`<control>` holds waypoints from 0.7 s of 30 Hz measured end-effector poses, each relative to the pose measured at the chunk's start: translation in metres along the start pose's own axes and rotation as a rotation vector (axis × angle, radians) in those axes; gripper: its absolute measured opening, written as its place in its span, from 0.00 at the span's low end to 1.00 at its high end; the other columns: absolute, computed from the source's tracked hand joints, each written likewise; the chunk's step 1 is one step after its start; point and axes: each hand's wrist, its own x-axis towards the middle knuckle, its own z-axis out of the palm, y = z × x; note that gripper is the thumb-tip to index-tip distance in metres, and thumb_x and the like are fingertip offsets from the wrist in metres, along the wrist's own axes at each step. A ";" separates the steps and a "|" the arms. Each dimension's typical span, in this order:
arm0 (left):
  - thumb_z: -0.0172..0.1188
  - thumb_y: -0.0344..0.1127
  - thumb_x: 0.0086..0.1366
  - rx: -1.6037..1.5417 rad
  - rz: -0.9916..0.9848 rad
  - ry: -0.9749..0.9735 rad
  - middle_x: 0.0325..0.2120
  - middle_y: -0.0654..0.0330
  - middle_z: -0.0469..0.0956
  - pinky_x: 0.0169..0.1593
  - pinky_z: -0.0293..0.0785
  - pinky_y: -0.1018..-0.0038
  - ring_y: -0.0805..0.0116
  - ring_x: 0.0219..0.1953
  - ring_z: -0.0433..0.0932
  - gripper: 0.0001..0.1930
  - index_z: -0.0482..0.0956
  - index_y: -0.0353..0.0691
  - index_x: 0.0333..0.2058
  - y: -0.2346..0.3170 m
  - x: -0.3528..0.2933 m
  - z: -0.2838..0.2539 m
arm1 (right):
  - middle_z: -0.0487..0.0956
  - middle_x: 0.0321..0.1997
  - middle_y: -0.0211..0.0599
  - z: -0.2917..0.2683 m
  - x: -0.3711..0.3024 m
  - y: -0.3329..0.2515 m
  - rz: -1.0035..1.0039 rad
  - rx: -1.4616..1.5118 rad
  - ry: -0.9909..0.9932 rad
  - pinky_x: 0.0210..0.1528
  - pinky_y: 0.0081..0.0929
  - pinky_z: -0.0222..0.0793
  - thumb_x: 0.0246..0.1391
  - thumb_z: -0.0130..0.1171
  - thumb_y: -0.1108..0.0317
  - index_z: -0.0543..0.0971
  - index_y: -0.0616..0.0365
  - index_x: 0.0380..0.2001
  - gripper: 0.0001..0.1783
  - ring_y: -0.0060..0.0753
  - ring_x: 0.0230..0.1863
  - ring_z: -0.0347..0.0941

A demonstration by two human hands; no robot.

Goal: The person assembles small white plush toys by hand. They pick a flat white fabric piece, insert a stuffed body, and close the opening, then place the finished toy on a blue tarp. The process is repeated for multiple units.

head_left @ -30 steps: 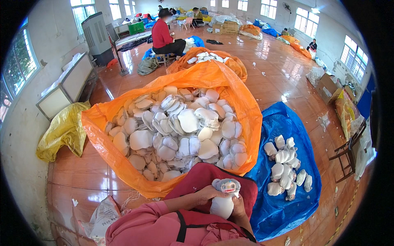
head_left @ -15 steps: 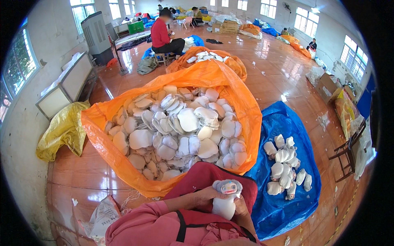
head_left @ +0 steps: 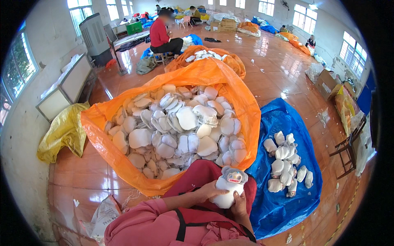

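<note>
Doll (head_left: 230, 189) (approx. 5 o'clock in view) gripped betw. L hand (head_left: 209, 192) & R hand (head_left: 239, 205), fingers closed on its body; from it, batch (head_left: 285, 165) on sheet (head_left: 283, 217) at 2 o'clock appears done, w/ many white pieces (head_left: 187, 119) left in sack (head_left: 245, 110), 11 o'clock.

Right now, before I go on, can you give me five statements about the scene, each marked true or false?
1. The left grip and right grip both hold the doll. True.
2. The doll's face is turned away from the camera. False: its face shows to the camera.
3. White pieces fill the orange sack. True.
4. The blue sheet lies left of the orange sack. False: the blue sheet is on its right.
5. The person in red is standing. False: that person sits on a stool.
</note>
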 end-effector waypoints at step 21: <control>0.68 0.43 0.57 0.124 0.054 0.211 0.45 0.54 0.76 0.48 0.72 0.70 0.66 0.46 0.75 0.29 0.69 0.34 0.53 -0.002 -0.001 0.010 | 0.75 0.53 0.34 0.003 -0.003 0.002 0.040 0.078 0.031 0.57 0.37 0.67 0.43 0.70 0.69 0.66 0.54 0.58 0.37 0.37 0.54 0.71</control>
